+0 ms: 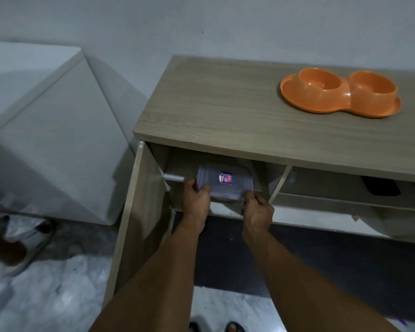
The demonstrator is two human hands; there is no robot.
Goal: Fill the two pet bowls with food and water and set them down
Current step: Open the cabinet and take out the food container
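Observation:
An orange double pet bowl (340,93) stands on the wooden cabinet top (225,111) at the far right; both of its cups look empty. Inside the open left compartment, on a shelf, lies a clear plastic container with a lid and a blue-red label (225,179). My left hand (197,200) grips its near left corner, thumb on the lid. My right hand (258,208) grips its near right corner. Both arms reach in from below.
The cabinet's left door (134,212) hangs open toward me. A white upholstered block (46,130) stands to the left against the wall. A dark object (381,185) lies in the right compartment. A slipper (27,243) lies on the marbled floor at left; my feet show at the bottom.

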